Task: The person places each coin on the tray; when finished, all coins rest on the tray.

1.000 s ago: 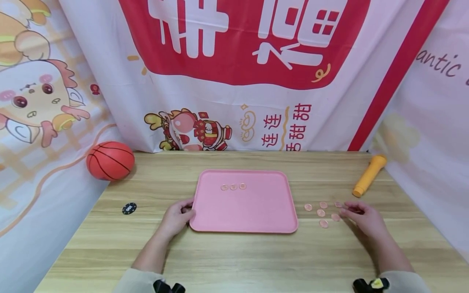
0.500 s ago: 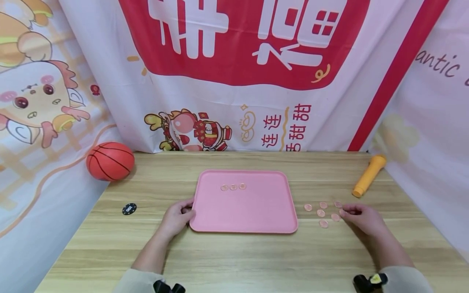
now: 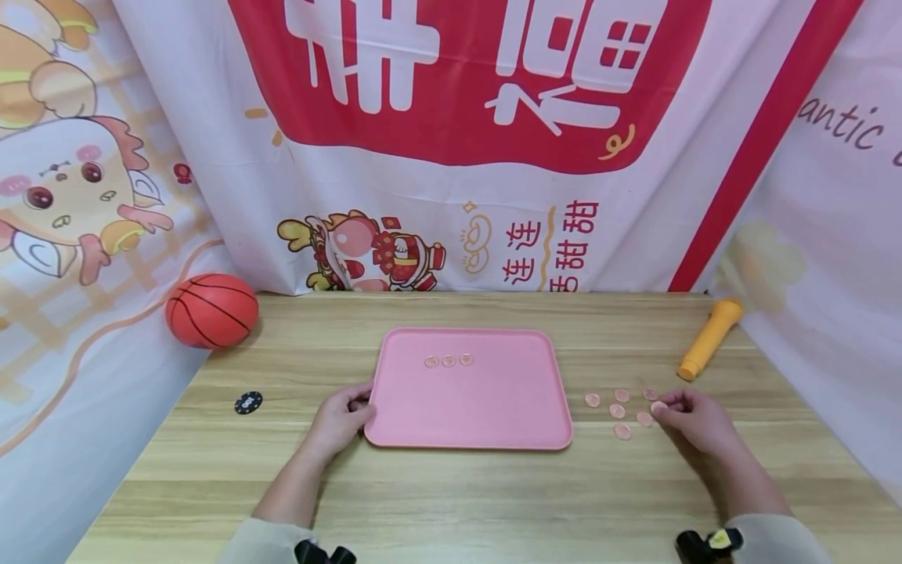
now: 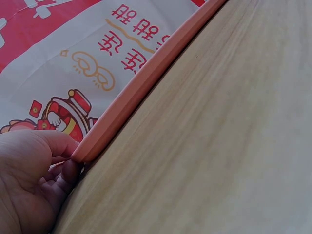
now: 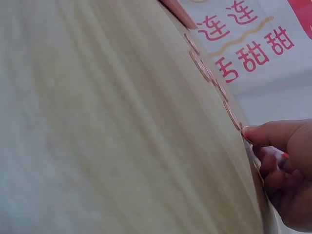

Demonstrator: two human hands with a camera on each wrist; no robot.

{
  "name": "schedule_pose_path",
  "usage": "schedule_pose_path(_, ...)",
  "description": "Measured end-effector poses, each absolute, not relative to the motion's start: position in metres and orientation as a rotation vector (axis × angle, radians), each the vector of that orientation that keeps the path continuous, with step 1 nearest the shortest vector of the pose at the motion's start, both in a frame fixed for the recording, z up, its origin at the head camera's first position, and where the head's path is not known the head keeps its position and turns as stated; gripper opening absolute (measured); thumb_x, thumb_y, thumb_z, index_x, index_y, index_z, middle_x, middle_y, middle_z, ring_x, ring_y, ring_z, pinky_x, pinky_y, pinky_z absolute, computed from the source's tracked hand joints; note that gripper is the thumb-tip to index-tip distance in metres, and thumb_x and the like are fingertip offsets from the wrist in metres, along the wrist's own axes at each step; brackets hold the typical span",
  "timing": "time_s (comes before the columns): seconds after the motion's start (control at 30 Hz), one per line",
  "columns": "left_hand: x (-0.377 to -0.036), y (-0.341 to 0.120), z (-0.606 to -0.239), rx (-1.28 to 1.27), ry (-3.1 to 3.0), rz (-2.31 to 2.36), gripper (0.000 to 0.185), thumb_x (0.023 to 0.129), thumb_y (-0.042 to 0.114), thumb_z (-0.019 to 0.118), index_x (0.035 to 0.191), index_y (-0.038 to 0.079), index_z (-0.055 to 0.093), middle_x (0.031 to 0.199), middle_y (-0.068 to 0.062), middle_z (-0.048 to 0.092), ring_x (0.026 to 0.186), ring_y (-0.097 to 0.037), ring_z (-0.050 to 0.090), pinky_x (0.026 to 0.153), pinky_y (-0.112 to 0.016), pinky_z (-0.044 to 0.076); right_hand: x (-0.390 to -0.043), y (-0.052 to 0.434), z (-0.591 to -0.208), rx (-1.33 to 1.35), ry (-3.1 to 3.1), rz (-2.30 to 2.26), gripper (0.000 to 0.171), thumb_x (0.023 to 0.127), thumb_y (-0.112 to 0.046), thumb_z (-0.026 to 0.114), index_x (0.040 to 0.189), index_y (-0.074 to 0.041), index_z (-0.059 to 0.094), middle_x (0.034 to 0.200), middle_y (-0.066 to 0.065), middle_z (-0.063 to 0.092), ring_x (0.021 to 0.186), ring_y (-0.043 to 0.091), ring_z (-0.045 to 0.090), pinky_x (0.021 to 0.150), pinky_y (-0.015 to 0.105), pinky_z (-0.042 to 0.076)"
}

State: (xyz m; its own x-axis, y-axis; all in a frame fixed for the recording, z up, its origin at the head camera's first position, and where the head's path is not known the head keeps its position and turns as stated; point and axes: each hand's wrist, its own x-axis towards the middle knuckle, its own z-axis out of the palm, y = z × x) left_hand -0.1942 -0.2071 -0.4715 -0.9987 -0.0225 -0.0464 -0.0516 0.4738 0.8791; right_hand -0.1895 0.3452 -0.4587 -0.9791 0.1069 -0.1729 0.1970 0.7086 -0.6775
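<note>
A pink tray lies on the wooden table, with a row of three copper-coloured coins in its upper left part. My left hand grips the tray's left edge near its front corner; the left wrist view shows thumb and fingers at the tray rim. To the right of the tray, several more loose coins lie flat. Beside them, my right hand pinches a coin between thumb and fingers, close to the table; the fingers partly hide it.
An orange-yellow cylinder lies at the back right. A red toy basketball sits at the back left, and a black poker chip lies left of my left hand. Printed cloth hangs behind the table.
My right hand's fingers have drawn together and lifted slightly, with a coin now showing at the thumb tip. The left hand and the tray have stayed still.
</note>
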Motion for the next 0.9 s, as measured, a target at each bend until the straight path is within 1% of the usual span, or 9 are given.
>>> schedule_pose_path(0.1, -0.194, -0.207, -0.471, -0.069, 2.669, 1.599, 0.047, 0.087, 0.003, 0.064, 0.133, -0.005, 0.057, 0.091, -0.012, 0.066, 0.078, -0.011, 0.054, 0.063, -0.018, 0.047, -0.19, 0.339, -0.456, 0.285, 2.726, -1.3, 0.043, 0.096, -0.032, 0.061, 0.114, 0.006, 0.055, 0.091, 0.004, 0.063, 0.08, 0.011, 0.058, 0.068, 0.024, 0.051)
schedule_pose_path(0.2, -0.194, -0.207, -0.471, -0.071, 2.666, 1.597, 0.047, 0.087, 0.003, 0.064, 0.133, -0.005, 0.057, 0.093, -0.013, 0.066, 0.078, -0.011, 0.054, 0.063, -0.018, 0.047, -0.193, 0.331, -0.452, 0.254, 2.657, -1.468, 0.046, 0.098, -0.026, 0.059, 0.126, 0.009, 0.049, 0.089, 0.0, 0.063, 0.076, 0.004, 0.062, 0.069, 0.023, 0.056)
schedule_pose_path(0.3, -0.194, -0.207, -0.471, -0.075, 2.668, 1.595, 0.047, 0.087, 0.003, 0.064, 0.133, -0.004, 0.057, 0.095, -0.014, 0.066, 0.079, -0.011, 0.054, 0.063, -0.018, 0.047, -0.198, 0.321, -0.446, 0.196, 2.654, -1.502, 0.054, 0.098, -0.028, 0.059, 0.136, 0.008, 0.046, 0.091, -0.003, 0.065, 0.078, 0.0, 0.063, 0.071, 0.023, 0.057)
schedule_pose_path(0.4, -0.194, -0.207, -0.471, -0.079, 2.671, 1.593, 0.047, 0.087, 0.003, 0.064, 0.133, -0.004, 0.057, 0.095, -0.013, 0.067, 0.078, -0.011, 0.054, 0.062, -0.018, 0.046, -0.205, 0.307, -0.439, 0.166, 2.628, -1.521, 0.057, 0.098, -0.031, 0.059, 0.139, 0.006, 0.046, 0.096, -0.002, 0.069, 0.081, -0.001, 0.064, 0.072, 0.023, 0.056)
schedule_pose_path(0.5, -0.194, -0.207, -0.471, -0.079, 2.667, 1.601, 0.047, 0.087, 0.002, 0.064, 0.133, -0.004, 0.057, 0.096, -0.014, 0.067, 0.078, -0.011, 0.054, 0.062, -0.018, 0.047, -0.214, 0.29, -0.435, 0.156, 2.557, -1.568, 0.057, 0.098, -0.029, 0.058, 0.142, 0.004, 0.044, 0.102, 0.002, 0.068, 0.083, 0.002, 0.064, 0.073, 0.024, 0.056)
schedule_pose_path(0.63, -0.194, -0.208, -0.471, -0.076, 2.66, 1.609, 0.047, 0.087, 0.002, 0.064, 0.133, -0.005, 0.056, 0.103, -0.017, 0.067, 0.079, -0.011, 0.054, 0.063, -0.018, 0.047, -0.225, 0.265, -0.432, 0.207, 2.457, -1.591, 0.058, 0.097, -0.031, 0.06, 0.146, -0.005, 0.042, 0.112, 0.006, 0.058, 0.094, 0.014, 0.059, 0.078, 0.027, 0.054)
schedule_pose_path(0.7, -0.194, -0.208, -0.472, -0.074, 2.66, 1.607, 0.048, 0.087, 0.003, 0.064, 0.134, -0.004, 0.056, 0.107, -0.018, 0.067, 0.079, -0.011, 0.055, 0.063, -0.018, 0.047, -0.231, 0.252, -0.431, 0.216, 2.453, -1.576, 0.058, 0.096, -0.032, 0.062, 0.146, -0.009, 0.043, 0.118, 0.007, 0.056, 0.099, 0.016, 0.056, 0.08, 0.026, 0.052)
schedule_pose_path(0.77, -0.194, -0.208, -0.472, -0.072, 2.663, 1.601, 0.048, 0.087, 0.003, 0.064, 0.134, -0.004, 0.056, 0.11, -0.019, 0.067, 0.08, -0.011, 0.055, 0.064, -0.018, 0.047, -0.236, 0.239, -0.431, 0.185, 2.439, -1.611, 0.059, 0.095, -0.029, 0.064, 0.146, -0.008, 0.043, 0.122, 0.008, 0.054, 0.102, 0.015, 0.056, 0.082, 0.026, 0.052)
schedule_pose_path(0.9, -0.194, -0.208, -0.471, -0.067, 2.665, 1.594, 0.048, 0.088, 0.003, 0.064, 0.134, -0.004, 0.056, 0.107, -0.018, 0.067, 0.079, -0.011, 0.055, 0.063, -0.018, 0.047, -0.245, 0.213, -0.435, 0.059, 2.417, -1.741, 0.057, 0.091, -0.013, 0.066, 0.141, 0.003, 0.045, 0.116, 0.009, 0.06, 0.09, 0.005, 0.06, 0.077, 0.024, 0.054)
